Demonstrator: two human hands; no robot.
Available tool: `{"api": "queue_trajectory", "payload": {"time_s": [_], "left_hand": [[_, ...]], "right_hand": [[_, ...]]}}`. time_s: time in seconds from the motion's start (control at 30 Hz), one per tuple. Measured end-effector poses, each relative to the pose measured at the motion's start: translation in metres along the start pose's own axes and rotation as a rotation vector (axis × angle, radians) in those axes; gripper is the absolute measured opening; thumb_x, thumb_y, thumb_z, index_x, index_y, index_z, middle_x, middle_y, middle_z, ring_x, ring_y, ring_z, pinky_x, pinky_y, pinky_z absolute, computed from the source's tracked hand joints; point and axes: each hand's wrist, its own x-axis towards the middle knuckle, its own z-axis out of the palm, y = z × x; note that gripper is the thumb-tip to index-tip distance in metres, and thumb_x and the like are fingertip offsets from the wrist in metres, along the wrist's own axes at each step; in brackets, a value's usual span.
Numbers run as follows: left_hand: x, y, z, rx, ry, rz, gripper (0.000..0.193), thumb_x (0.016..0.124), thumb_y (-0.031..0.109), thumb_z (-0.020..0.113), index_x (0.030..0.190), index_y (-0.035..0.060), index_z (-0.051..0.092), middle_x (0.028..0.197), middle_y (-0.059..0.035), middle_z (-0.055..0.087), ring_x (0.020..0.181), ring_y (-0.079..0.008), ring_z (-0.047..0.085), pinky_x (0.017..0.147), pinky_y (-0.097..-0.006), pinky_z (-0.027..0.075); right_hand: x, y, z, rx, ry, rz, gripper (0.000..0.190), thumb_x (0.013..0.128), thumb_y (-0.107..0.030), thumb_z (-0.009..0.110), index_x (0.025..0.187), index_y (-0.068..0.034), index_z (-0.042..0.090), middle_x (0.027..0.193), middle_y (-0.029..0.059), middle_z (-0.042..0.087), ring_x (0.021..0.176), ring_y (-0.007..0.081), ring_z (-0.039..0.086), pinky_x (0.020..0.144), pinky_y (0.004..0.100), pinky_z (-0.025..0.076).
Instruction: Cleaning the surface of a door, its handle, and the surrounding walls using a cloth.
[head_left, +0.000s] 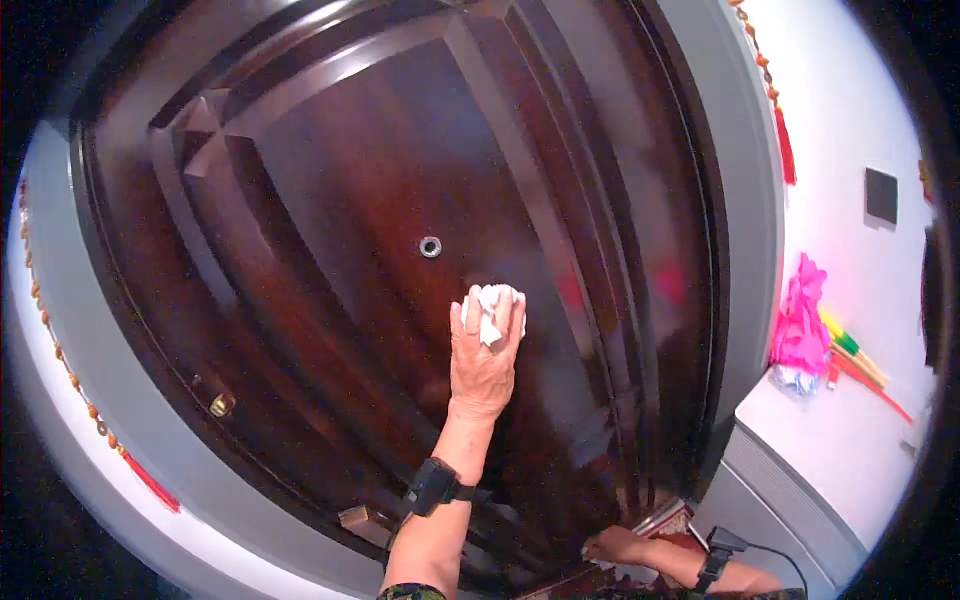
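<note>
A dark, glossy wooden panel door (375, 172) fills most of the head view. My left hand (484, 367) lies against its middle panel, fingers pointing up and bent over a crumpled white cloth or tissue (491, 330). Just above and left of those fingers is a round metal peephole (430, 247). Low at the right, my right hand (619, 545) is closed around a second whitish cloth or tissue (634, 574), beside a framed red patterned item (671, 521). Its fingertips are partly hidden. Both wrists wear black strapped devices.
A brass lock fitting (222, 406) and a door handle (367, 521) sit along the door's left side. At right, a white cabinet (810, 450) carries a bright pink wrapped item (802, 322) and coloured sticks (855, 349). Beaded strings with red tassels (150, 480) hang beside the grey frame.
</note>
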Motion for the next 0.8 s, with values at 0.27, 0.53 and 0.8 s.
{"api": "queue_trajectory", "payload": {"time_s": [0.27,0.53,0.8], "left_hand": [[-0.002,-0.005,0.003,0.016,0.02,-0.008,0.047,0.082,0.006,0.052,0.128,0.0152,0.053,0.136,-0.0026,0.045,0.129,-0.0353,0.036,0.109,-0.0526,0.026],[0.001,-0.001,0.001,0.014,-0.005,0.021,0.047,0.084,0.011,0.051,0.131,0.0126,0.05,0.137,-0.005,0.043,0.131,-0.0362,0.033,0.11,-0.0531,0.026],[0.0,-0.008,0.005,0.009,0.075,0.054,0.046,0.081,0.009,0.052,0.127,0.0082,0.053,0.14,-0.0078,0.039,0.132,-0.0391,0.029,0.108,-0.0536,0.03]], "right_hand": [[-0.002,0.021,-0.021,0.063,0.026,0.008,0.027,0.088,-0.035,0.056,0.097,-0.013,0.068,0.092,0.015,0.067,0.087,0.0329,0.064,0.078,0.0405,0.05],[0.015,0.015,0.017,0.044,0.041,0.018,0.032,0.087,-0.038,0.054,0.104,-0.014,0.068,0.095,0.0151,0.067,0.089,0.0351,0.063,0.08,0.0416,0.05],[0.019,-0.026,-0.004,0.111,0.021,0.094,0.03,0.085,-0.039,0.057,0.093,-0.013,0.069,0.085,0.0152,0.067,0.081,0.0356,0.064,0.074,0.0428,0.05]]}}
